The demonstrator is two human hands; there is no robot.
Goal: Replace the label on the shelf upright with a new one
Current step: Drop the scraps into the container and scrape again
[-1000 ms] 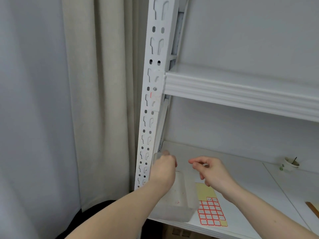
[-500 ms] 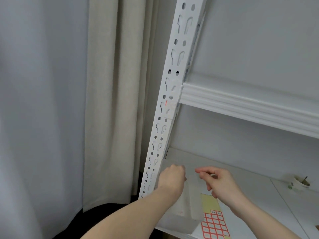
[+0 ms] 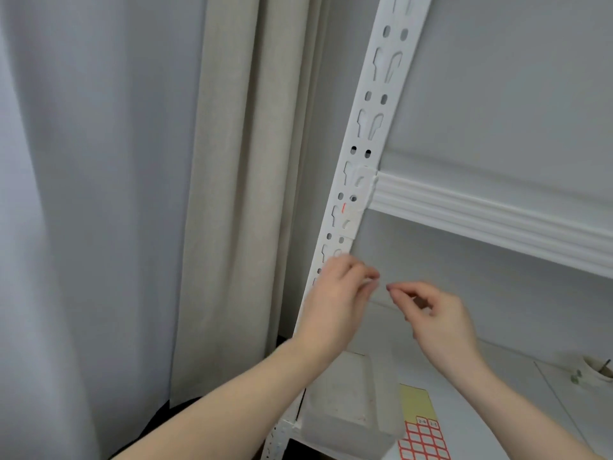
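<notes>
The white perforated shelf upright (image 3: 371, 121) runs up the middle of the view. A pale label (image 3: 352, 212) with a short red mark is stuck on it beside the end of the shelf beam. Just below that label, my left hand (image 3: 336, 300) is raised in front of the upright with curled fingers. A small white piece (image 3: 369, 281), blurred, shows at its fingertips. My right hand (image 3: 438, 318) hovers close to the right with thumb and forefinger tips pinched together and nothing visible between them. A yellow sheet of red-bordered labels (image 3: 419, 426) lies on the lower shelf.
A translucent plastic box (image 3: 348, 406) stands on the lower shelf's left corner, under my left wrist. A small white cup (image 3: 597, 371) sits at the far right. The ribbed shelf beam (image 3: 491, 214) juts out above my hands. Curtains (image 3: 232, 194) hang to the left.
My left hand has left the box rim and risen along the upright. My right hand rose with it. The view has shifted left and upward.
</notes>
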